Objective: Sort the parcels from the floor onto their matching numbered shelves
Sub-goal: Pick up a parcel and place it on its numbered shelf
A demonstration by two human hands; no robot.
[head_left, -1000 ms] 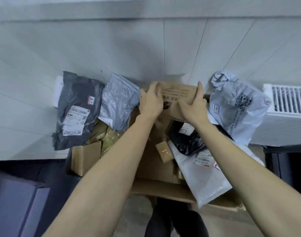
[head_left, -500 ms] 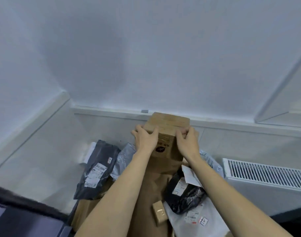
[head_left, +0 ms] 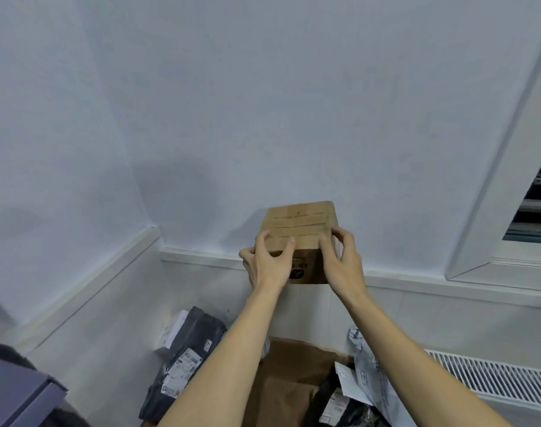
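Gripping cardboard box [head_left: 300, 223], both hands

The print on the cardboard box [head_left: 300, 223] is too small to read; below it, both forearms hide much of the parcel pile [head_left: 297, 383].

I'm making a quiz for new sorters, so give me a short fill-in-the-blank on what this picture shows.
1. The left hand and the right hand hold up a brown ____ box in front of the wall.
2. The number of hands gripping the box is ____.
3. On the floor at lower left lies a ____ plastic mailer with a white label.
4. The white radiator sits at the lower ____ of the view.

Missing words: cardboard; two; dark grey; right
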